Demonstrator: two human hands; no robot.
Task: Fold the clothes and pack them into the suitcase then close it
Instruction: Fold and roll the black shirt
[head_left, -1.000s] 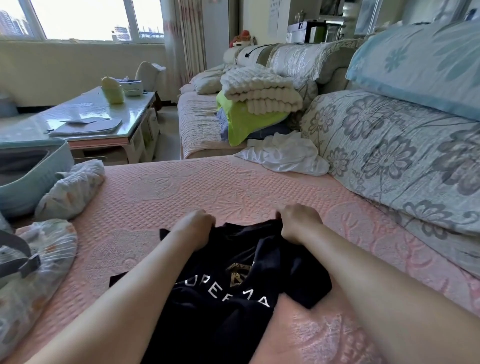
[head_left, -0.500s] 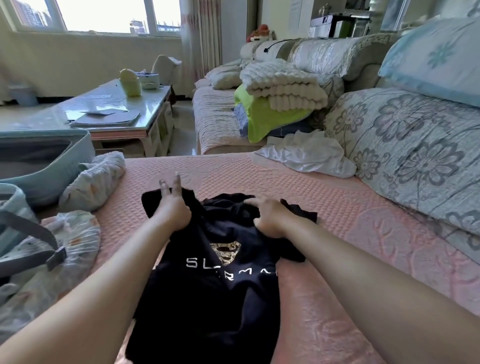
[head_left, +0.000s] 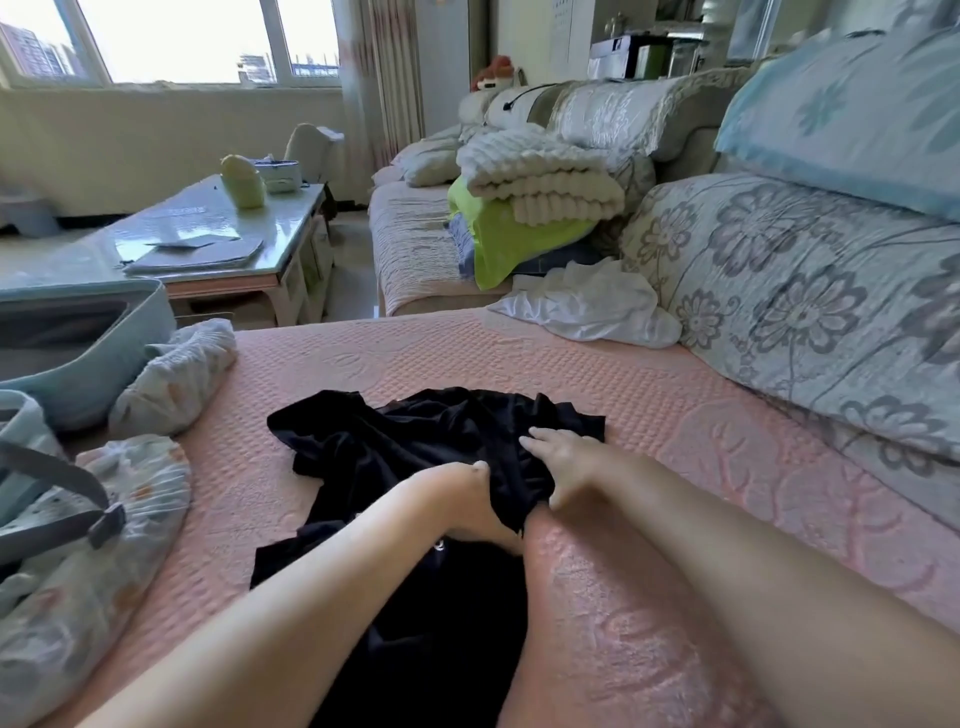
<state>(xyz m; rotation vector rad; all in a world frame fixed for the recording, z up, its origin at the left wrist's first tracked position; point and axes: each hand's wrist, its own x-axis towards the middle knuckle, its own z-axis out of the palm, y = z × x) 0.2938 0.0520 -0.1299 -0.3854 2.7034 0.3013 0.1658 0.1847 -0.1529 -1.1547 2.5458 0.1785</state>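
Black t-shirt bunched mid pink bedcover, left hand curled gripping a fold, right hand pressing it with fingers straight, blue suitcase lying open far left

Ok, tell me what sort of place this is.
Most likely a home living room: a long sofa with floral cushions, a glossy coffee table beside it, and a wide curtained window behind.
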